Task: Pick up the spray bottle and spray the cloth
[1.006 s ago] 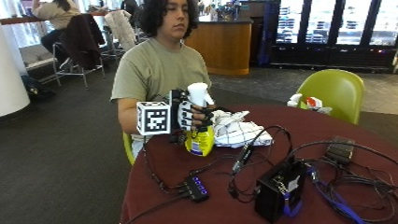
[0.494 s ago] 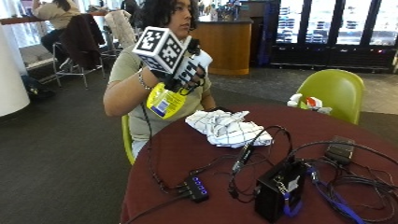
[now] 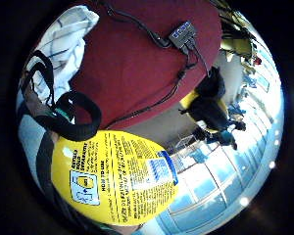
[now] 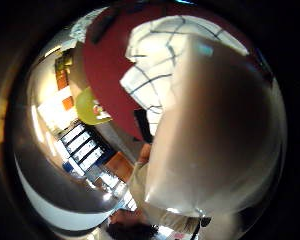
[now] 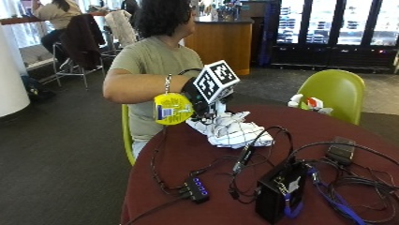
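In the outside view my gloved right hand (image 5: 198, 96) grips the spray bottle (image 5: 173, 108) just above the table's (image 5: 187, 154) far edge. The bottle lies tipped sideways, its yellow body pointing away from the table and its head end toward the white checked cloth (image 5: 233, 132). The cloth sits crumpled on the dark red table right beside the hand. The bottle's yellow label (image 3: 117, 181) fills much of the little finger side view, with the cloth (image 3: 63, 44) and table (image 3: 137, 68) beyond. On the thumb side the bottle's pale upper part (image 4: 215, 140) looms close over the cloth (image 4: 155, 60).
A black box (image 5: 277, 197), a USB hub (image 5: 196, 190) and tangled cables (image 5: 249, 150) cover the near half of the table. A small dark device (image 5: 342, 150) lies at the right. A green chair (image 5: 333, 91) stands behind, with a white and red object (image 5: 305, 101) beside it.
The hand lifted the bottle off the table, raised it high near the shoulder, then brought it down and tipped it sideways next to the cloth.
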Action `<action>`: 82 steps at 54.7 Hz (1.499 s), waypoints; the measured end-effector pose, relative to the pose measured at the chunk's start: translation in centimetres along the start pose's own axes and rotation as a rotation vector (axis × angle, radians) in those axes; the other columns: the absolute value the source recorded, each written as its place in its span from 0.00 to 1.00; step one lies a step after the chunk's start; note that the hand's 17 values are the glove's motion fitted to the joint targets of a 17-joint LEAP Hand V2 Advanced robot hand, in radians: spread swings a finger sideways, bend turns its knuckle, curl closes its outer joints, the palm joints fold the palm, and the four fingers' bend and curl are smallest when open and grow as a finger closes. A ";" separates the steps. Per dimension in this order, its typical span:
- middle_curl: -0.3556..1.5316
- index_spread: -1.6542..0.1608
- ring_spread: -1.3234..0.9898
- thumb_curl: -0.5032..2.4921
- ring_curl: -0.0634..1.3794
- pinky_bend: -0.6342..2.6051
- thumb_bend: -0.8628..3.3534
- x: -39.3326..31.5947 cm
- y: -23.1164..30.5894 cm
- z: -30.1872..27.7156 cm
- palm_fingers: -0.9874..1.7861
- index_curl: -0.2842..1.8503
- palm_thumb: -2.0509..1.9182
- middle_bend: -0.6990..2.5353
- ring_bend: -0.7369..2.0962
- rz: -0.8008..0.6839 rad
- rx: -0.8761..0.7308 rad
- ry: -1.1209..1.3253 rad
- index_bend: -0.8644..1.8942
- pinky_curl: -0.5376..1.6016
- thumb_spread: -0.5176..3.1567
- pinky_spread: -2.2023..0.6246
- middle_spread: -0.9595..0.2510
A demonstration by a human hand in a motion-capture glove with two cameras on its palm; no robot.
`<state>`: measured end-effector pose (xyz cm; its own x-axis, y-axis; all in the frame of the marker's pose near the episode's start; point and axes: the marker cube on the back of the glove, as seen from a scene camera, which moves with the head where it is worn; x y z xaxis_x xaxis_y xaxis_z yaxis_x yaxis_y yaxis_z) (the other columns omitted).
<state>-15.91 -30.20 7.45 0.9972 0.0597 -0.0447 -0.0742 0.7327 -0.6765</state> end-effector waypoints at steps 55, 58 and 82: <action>0.47 0.77 0.51 0.41 0.37 0.33 0.20 -26.2 1.0 -4.9 0.84 0.41 0.77 0.37 0.47 -1.010 0.694 -1.157 0.42 0.44 0.22 0.70 0.66; 0.47 0.77 0.51 0.41 0.37 0.33 0.20 -28.0 -0.5 -3.9 0.84 0.41 0.77 0.37 0.47 -1.028 0.702 -1.175 0.42 0.44 0.22 0.70 0.66; 0.47 0.77 0.52 0.42 0.37 0.33 0.20 -32.3 -6.2 1.4 0.84 0.41 0.77 0.38 0.47 -1.123 0.633 -1.067 0.42 0.44 0.22 0.69 0.67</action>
<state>-47.65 -35.76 14.10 0.1217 -0.4402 0.8896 0.3680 0.8524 0.3715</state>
